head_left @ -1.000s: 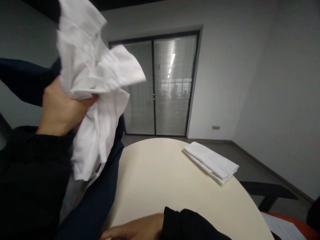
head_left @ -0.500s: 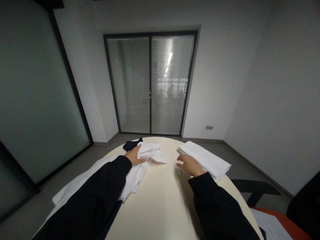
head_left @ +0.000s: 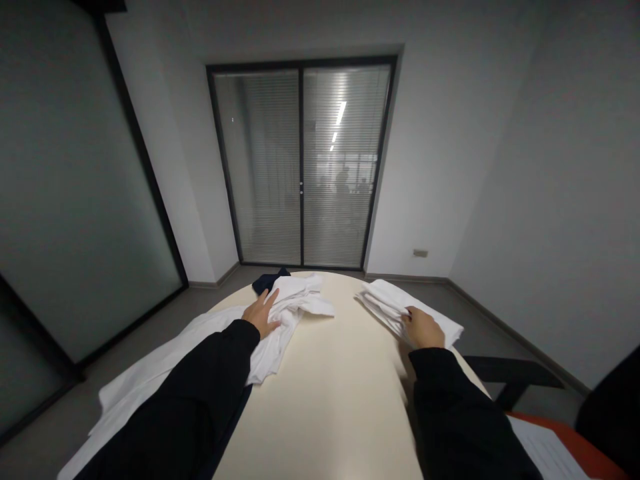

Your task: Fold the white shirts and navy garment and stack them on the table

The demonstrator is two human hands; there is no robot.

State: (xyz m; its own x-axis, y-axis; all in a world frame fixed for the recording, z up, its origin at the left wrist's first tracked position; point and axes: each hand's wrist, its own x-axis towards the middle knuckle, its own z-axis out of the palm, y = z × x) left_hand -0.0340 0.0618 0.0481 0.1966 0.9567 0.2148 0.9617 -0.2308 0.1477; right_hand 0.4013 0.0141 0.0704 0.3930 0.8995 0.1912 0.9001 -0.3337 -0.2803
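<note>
L hand (head_left: 261, 313) lies palm down, fingers (head_left: 271, 297) spread flat, on a loose white garment (head_left: 287, 313) bunched on the far-left part of the worktop (head_left: 330, 387). No pinch, nothing gripped; prob. the flat palm just pins the cloth so it doesn't slide on the smooth top. The garment spills toward the near-left edge, where more white fabric (head_left: 145, 373) drapes over and hangs off. A bit of dark navy cloth (head_left: 267, 281) pokes out beyond the white heap, touching it, at the far rim.

R hand (head_left: 423, 327) sits on the near end of a folded white stack (head_left: 395, 303), fingers curled over its edge. Whether they actually clamp a layer or only rest there, can't tell; knuckles hide the tips. The stack is neat, squared, set diagonally at the far-right rim, well apart from the loose garment w/ bare worktop between. Looks like done items kept to one side, untidy ones to the other.

Both arms in black sleeves (head_left: 200, 393).

Worktop: rounded, cream, matte, clean. Room: dim, grey walls, glass double door w/ blinds (head_left: 303, 167) straight ahead, strip lights showing through, frosted glass partition (head_left: 65, 200) at left, wall socket (head_left: 421, 253) low at right. Orange chair (head_left: 570, 447) w/ paper on it at near right, dark bench or low table (head_left: 515, 377) beyond.
</note>
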